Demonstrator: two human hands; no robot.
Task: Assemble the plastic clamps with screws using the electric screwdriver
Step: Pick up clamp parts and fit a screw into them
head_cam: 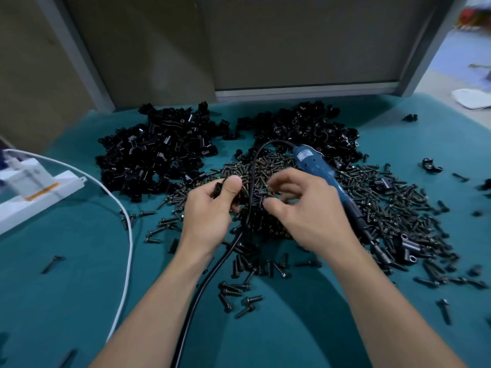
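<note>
Hands over centre of teal cloth-covered table [79, 261]. Left hand [212, 208]: grip pinched on small black plastic clamp piece [218, 189], thumb on top. Right hand [300, 208]: fingers curled loosely, thumb and forefinger close together over heap of dark metal screws [385, 208]; whether they pinch anything, cannot tell.

Blue electric screwdriver w/ black nose [326, 179] lies on screw heap just right of right hand, tip toward near-right; its black cable [212, 274] loops back betw. both hands and runs off near edge. Pale label on its rear end, print too blurred to read.

Two piles of black plastic clamps: far-left pile [159, 152], far-right pile [305, 128], narrow gap betw. them.

Open room: bare cloth near-left and near-centre, few stray screws. White cable [127, 235] curves across left side. White box w/ orange stripe [34, 187] at left edge, blurred. Grey panel wall [292, 49] closes far edge.
</note>
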